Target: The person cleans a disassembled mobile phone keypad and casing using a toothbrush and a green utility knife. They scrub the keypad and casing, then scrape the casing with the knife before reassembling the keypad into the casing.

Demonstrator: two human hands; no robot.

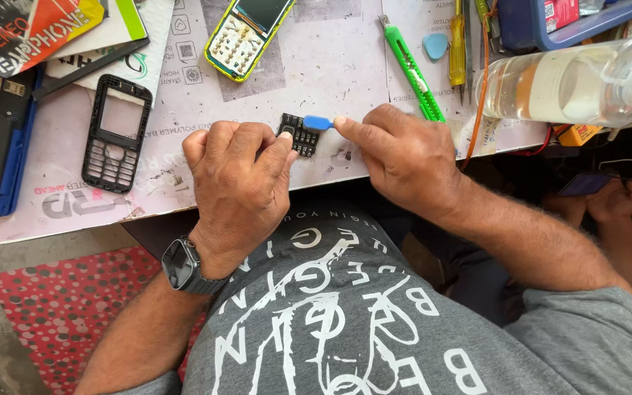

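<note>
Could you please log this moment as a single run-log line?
left hand: pins black keypad piece on table | right hand: holds blue pry tool against it | black phone frame: left, untouched

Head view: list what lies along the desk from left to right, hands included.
Blue tray → black phone front frame → left hand → small black keypad part → blue-tipped tool → right hand → green utility knife → yellow-handled screwdriver → clear plastic bottle.

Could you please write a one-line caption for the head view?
Left hand steadies a black keypad piece while right hand applies a blue tool.
</note>
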